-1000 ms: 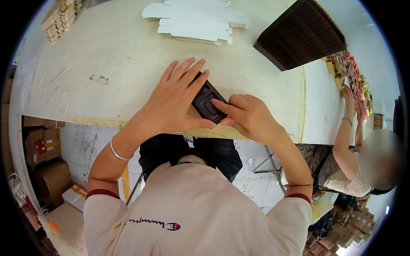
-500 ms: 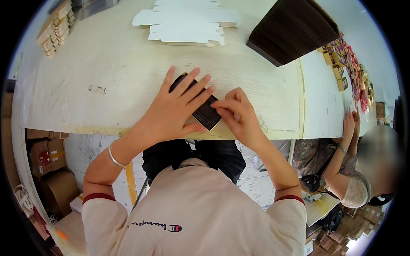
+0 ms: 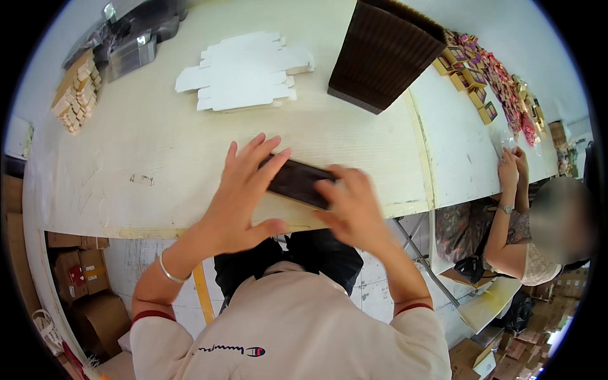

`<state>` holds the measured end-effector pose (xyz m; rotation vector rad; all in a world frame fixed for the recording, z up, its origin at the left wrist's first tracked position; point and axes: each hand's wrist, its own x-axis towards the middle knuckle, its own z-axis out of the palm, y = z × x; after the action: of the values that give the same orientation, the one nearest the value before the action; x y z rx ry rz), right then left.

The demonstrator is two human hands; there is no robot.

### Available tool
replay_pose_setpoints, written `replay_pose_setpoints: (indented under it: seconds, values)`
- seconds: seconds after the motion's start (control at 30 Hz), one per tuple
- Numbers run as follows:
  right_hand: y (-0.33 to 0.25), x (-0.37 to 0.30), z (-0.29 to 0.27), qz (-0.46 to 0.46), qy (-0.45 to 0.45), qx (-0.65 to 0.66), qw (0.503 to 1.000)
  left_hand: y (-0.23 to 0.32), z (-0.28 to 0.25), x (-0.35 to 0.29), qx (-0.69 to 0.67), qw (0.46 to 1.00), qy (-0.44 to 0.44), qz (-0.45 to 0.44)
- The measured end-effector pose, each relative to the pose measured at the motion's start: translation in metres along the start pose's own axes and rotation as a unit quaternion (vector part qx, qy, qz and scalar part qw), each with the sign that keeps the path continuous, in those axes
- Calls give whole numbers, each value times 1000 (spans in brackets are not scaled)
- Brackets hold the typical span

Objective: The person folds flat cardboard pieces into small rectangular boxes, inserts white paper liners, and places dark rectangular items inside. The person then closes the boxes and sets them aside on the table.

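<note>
A flat, dark brown rectangular box (image 3: 296, 182) lies near the front edge of the table, slanting down toward the right. My left hand (image 3: 237, 201) is at its left end, fingers spread, with the thumb standing apart from the near side. Two of its fingers overlap the box's left corner. My right hand (image 3: 356, 209), smeared by motion, has its fingers bent round the right end of the box. One finger rests on the top face, and the thumb is low by the near edge. The right fingertips hide that end of the box.
Flat white carton blanks (image 3: 244, 73) lie in a stack beyond my hands. A tall stack of dark brown pieces (image 3: 383, 57) stands at the far right. Stacked pale cartons (image 3: 77, 95) are at far left. A co-worker's hands (image 3: 512, 168) are beside small gold boxes (image 3: 476, 96).
The box has turned to lie more level across the view. My left hand has drawn back from covering its top to its left end; my right fingers have shifted from a pinch to its right end.
</note>
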<state>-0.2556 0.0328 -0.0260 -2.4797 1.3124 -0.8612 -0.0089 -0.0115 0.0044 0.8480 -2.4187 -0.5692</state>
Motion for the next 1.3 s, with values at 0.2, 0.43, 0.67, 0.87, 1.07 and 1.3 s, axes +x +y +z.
replay_pose_setpoints:
  seconds: [0.2, 0.43, 0.67, 0.87, 1.07, 1.3]
  values:
    - [95, -81, -115, 269, 79, 15, 960, 59, -66, 5, -615, 750, -52, 237]
    - [108, -51, -85, 208, 215, -144, 943, 106, -94, 10, -657, 703, -28, 271]
    - [43, 98, 34, -107, 100, -4, 989, 107, -87, 3, -649, 688, -60, 320]
    - [60, 185, 64, -49, 6, -90, 995, 84, -71, -24, -628, 711, -75, 308]
    - [57, 200, 42, 12, -137, 64, 988, 66, -71, -64, -675, 697, -17, 242]
    - [13, 185, 21, -292, 173, -122, 933, 52, -46, -76, -379, 882, 270, 74]
